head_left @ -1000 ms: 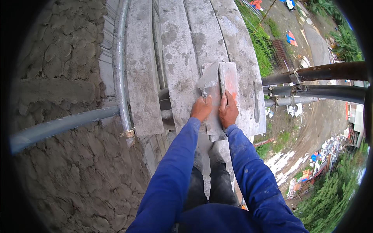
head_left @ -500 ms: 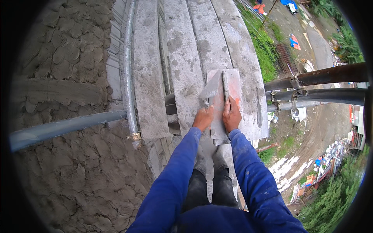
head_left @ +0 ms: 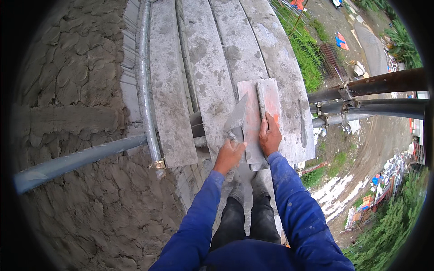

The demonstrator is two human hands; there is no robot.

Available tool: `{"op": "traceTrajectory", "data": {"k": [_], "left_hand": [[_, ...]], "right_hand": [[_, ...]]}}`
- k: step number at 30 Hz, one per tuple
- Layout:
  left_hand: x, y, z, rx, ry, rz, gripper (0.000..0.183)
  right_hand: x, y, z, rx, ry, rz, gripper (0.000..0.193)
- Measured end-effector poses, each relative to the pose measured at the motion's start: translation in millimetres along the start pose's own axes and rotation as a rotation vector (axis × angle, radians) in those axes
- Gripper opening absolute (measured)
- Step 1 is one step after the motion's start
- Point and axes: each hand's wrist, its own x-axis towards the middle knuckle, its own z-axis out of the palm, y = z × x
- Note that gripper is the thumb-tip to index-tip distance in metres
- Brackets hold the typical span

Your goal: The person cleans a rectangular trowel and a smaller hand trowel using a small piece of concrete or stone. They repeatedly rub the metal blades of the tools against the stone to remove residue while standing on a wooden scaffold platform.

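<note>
In my left hand (head_left: 229, 156) is a pointed trowel (head_left: 237, 116), its grey blade aimed forward and its edge close against a plasterer's float. My right hand (head_left: 270, 134) is closed round the handle of that flat rectangular float (head_left: 272, 95), which has a grey face with reddish-orange smears. The float is above the grey scaffold planks, handle upward. My left fingers wrap the trowel's handle, which they mostly hide. To the left rises a wall of rough, wet-looking grey mortar (head_left: 77, 58), with a smoother band across it.
Scaffold planks (head_left: 203, 58) run ahead, with gaps between them. A metal pipe (head_left: 145, 81) lies along their left side, and a grey pipe (head_left: 86, 152) crosses toward the wall. Dark scaffold tubes (head_left: 384, 86) with clamps stand at the right, above ground far below with grass and debris.
My left hand has drawn back and to the left with the trowel, whose blade now points more forward. My right hand and the float have stayed nearly in place.
</note>
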Motion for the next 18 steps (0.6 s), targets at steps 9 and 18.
{"op": "traceTrajectory", "data": {"k": [9,18], "left_hand": [[-45,-3,40,0.265,0.132,-0.067,0.057],[-33,25,40,0.05,0.126,-0.017,0.057]], "right_hand": [[-1,3,1,0.017,0.032,-0.026,0.031],[1,4,5,0.013,0.027,-0.009,0.034]]}}
